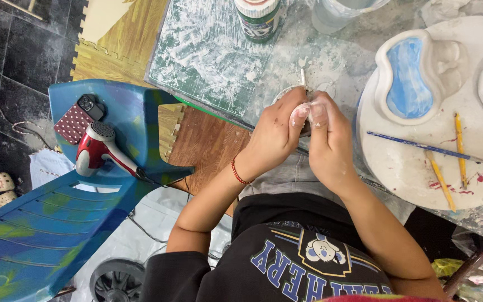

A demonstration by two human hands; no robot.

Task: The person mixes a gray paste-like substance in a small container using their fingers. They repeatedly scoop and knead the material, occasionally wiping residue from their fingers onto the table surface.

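My left hand (275, 133) and my right hand (329, 141) meet over the table edge, both dusted with white clay. Together they hold a small round clay piece (290, 92), mostly hidden behind the fingers. A thin white stick (303, 76) pokes up from behind my left hand's fingers. A red cord bracelet (238, 172) circles my left wrist. Just to the right lies a round white board (409, 168) bearing a white clay dish with a blue inside (409, 75).
A blue brush (420, 145) and yellow sticks (441, 180) lie on the board. A green cutting mat (208, 56), a jar (258, 19) and a clear cup (336, 14) sit at the back. On a blue painted seat (124, 106) rest a red hair dryer (99, 148) and a phone (79, 118).
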